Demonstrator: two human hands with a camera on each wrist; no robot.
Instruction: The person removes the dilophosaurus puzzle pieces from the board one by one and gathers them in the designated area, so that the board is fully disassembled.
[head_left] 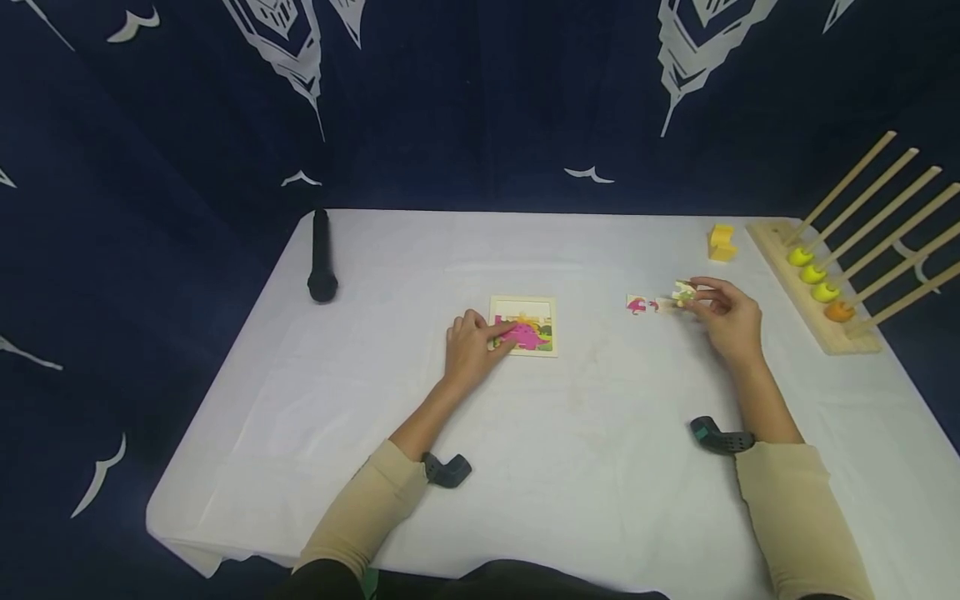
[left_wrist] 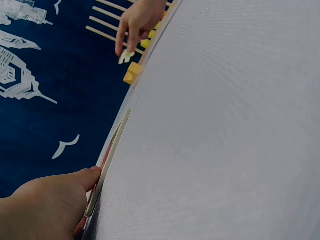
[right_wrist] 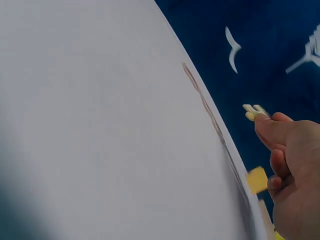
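A small framed jigsaw puzzle (head_left: 522,352) with a pink dinosaur picture lies mid-table, partly filled with pieces. My left hand (head_left: 472,346) rests at its left side, index finger and thumb extended over the picture; in the left wrist view the left hand (left_wrist: 55,205) shows at the end of the thin board. On the right, my right hand (head_left: 727,321) pinches a puzzle piece (head_left: 682,292) between thumb and fingertips, lifted off the cloth. Just beside it are loose puzzle pieces, one with a pink patch (head_left: 636,304). The right wrist view shows the pinched piece (right_wrist: 256,111) edge-on.
At the far right stands a wooden peg rack (head_left: 813,287) with several tall sticks and yellow and orange beads. A yellow block (head_left: 722,242) sits at the back right. A black microphone (head_left: 322,258) lies at the back left of the white tablecloth (head_left: 300,433).
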